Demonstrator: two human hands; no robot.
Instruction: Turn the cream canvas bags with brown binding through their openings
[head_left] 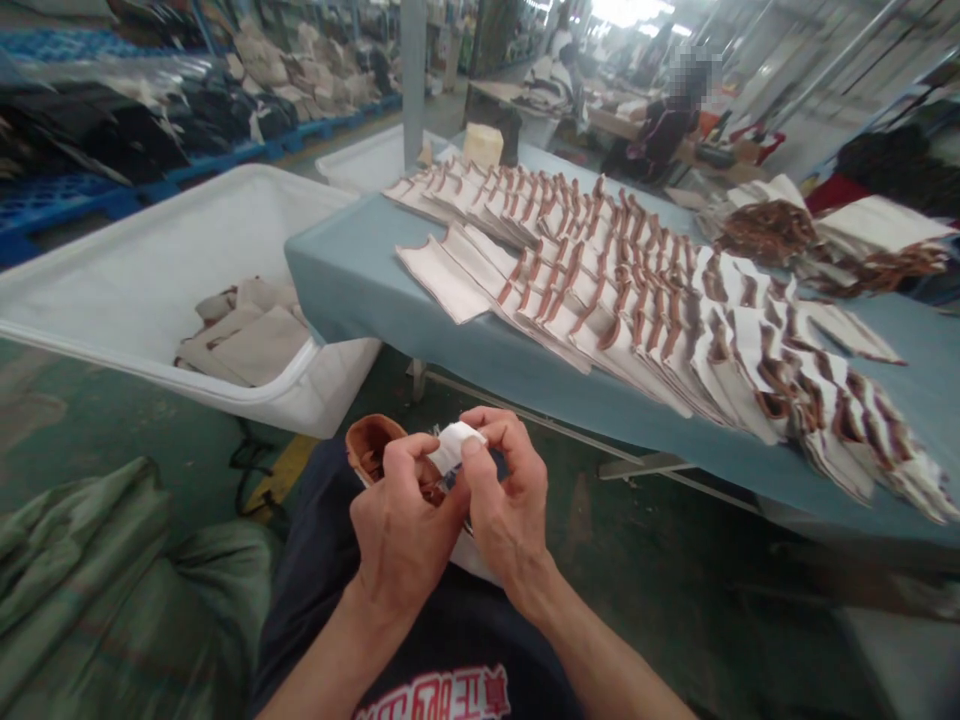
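Over my lap, my left hand (pixel 401 525) and my right hand (pixel 510 500) are close together with fingers pinched. Between their fingertips is a small white strip (pixel 454 446), folded or curled; whether it is paper or cloth I cannot tell. The right thumb lies on its right end, and the left fingers grip its lower left side. Beneath the hands rests a fabric piece with a brown edge (pixel 373 440), standing in a curved loop at the left. Most of that piece is hidden behind my hands.
A blue-covered table (pixel 352 265) stands ahead, bearing rows of off-white fabric pieces (pixel 577 270) with brown edges. To the left, a white plastic bin (pixel 150 365) holds several beige pieces (pixel 251 340). Green sacking (pixel 97 590) lies lower left. A person (pixel 660 120) sits farther back.
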